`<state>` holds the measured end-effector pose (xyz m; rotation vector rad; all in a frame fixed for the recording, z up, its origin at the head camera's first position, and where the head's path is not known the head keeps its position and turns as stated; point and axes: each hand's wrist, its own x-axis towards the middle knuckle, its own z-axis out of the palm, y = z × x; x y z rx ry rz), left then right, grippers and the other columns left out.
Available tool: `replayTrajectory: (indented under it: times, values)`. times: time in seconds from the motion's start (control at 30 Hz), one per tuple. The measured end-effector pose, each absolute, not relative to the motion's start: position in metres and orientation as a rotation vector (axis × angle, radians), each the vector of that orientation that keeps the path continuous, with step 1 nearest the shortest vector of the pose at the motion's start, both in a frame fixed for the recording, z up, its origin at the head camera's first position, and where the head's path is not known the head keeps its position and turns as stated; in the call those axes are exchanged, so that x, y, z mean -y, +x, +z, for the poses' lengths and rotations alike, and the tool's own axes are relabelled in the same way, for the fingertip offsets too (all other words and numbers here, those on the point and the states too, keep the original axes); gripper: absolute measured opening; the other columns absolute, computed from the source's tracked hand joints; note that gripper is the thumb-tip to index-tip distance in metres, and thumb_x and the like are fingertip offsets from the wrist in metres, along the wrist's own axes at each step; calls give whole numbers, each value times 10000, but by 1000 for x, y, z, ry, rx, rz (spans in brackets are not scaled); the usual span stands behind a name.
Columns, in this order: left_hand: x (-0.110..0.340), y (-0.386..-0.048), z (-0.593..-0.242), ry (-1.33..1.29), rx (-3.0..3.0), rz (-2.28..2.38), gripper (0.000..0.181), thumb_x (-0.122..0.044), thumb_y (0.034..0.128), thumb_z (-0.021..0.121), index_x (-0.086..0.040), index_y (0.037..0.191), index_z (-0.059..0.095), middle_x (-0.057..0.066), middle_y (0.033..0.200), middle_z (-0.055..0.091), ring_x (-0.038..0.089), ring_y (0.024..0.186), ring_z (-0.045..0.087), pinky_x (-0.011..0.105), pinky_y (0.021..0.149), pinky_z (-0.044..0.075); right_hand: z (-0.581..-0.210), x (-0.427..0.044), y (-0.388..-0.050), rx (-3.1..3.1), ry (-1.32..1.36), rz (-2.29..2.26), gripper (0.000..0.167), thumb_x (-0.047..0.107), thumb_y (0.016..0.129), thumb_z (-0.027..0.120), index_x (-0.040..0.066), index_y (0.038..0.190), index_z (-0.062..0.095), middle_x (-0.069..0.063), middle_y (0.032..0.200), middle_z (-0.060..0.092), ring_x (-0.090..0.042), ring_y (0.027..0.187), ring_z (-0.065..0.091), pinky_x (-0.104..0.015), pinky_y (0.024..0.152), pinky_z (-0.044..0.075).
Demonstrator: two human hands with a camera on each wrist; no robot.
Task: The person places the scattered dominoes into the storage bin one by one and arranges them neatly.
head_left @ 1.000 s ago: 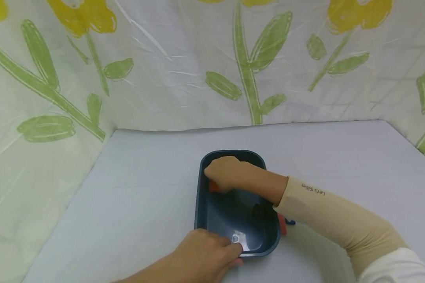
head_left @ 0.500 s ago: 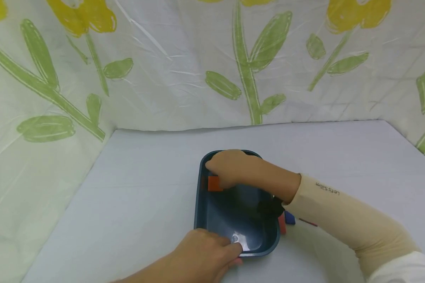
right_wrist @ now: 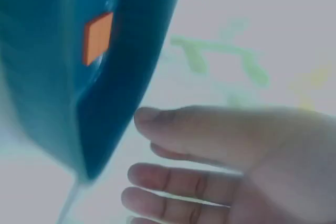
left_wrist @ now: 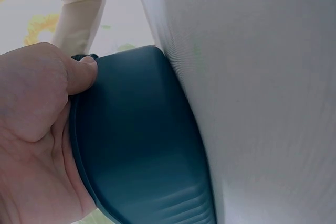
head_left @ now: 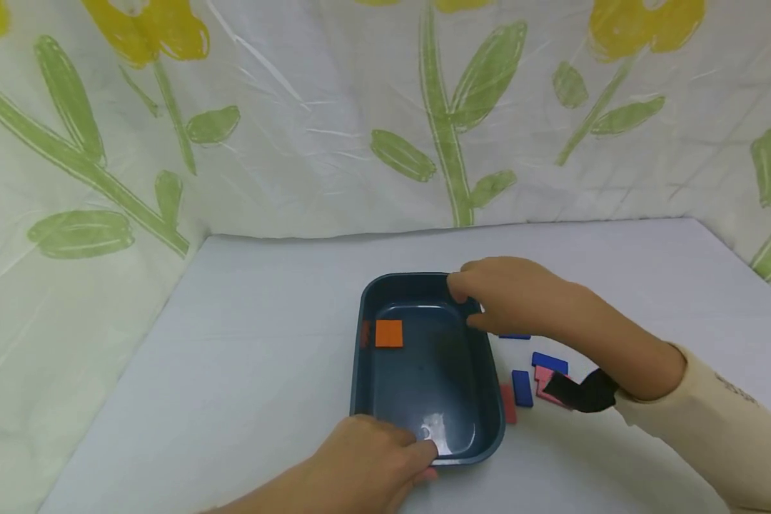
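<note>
A dark teal plastic bin (head_left: 424, 400) stands on the table. My left hand (head_left: 375, 457) grips its near rim; in the left wrist view the thumb (left_wrist: 84, 72) lies over the edge. Two orange rectangular blocks (head_left: 388, 333) lie side by side on the bin's floor, near its left wall. Above the far right corner of the bin is my right hand (head_left: 520, 296), with nothing in it. Its fingers look extended and relaxed in the right wrist view, apart from the orange blocks.
Right of the bin lie several blue blocks (head_left: 522, 389) and pink-red blocks (head_left: 509, 404). Some are partly hidden by my right hand, its black wrist strap (head_left: 585, 392) and the bin's wall. A flowered curtain (head_left: 295, 128) hangs behind the white table (head_left: 263, 385).
My right hand has let go of the orange blocks and moved right, out toward the bin's far right corner. More blocks right of the bin show. My left hand has stayed on the rim.
</note>
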<state>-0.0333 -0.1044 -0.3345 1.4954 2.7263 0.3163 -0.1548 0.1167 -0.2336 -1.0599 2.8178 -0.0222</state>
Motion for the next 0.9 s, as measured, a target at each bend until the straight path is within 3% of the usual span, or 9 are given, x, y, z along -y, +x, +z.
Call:
replayTrajectory:
  times: [0.13, 0.37, 0.57, 0.9]
  values:
    - [104, -33, -334, 1455, -2727, 300, 207, -356, 1042, 547, -213, 905, 610, -138, 548, 376, -13, 470, 314, 133, 468, 254, -242, -138, -152, -2902, -889, -41, 217, 158, 832, 822, 88, 983, 684, -27, 884, 669, -183, 757, 618, -365, 637, 537]
    - [104, -32, -333, 1426, -2717, 290, 222, -362, 1053, 517, -214, 908, 600, -138, 554, 369, -6, 471, 318, 139, 477, 260, -274, -159, -161, -2946, -644, 30, 250, 243, 879, 773, 53, 865, 611, -3, 636, 522, -174, 559, 511, -318, 476, 430]
    - [104, -32, -335, 1463, -2720, 314, 202, -342, 1049, 535, -211, 912, 606, -141, 562, 383, -11, 473, 311, 131, 471, 250, -298, -161, -167, -2903, -559, 64, 339, 318, 894, 753, 6, 930, 623, -30, 635, 512, -198, 568, 506, -322, 474, 414]
    - [102, -32, -334, 1454, -2739, 267, 199, -348, 1041, 550, -217, 904, 609, -141, 559, 390, -8, 468, 307, 134, 466, 247, -310, -162, -169, -2842, -545, 11, 248, 234, 892, 747, 36, 921, 601, -42, 659, 501, -208, 592, 501, -325, 499, 399]
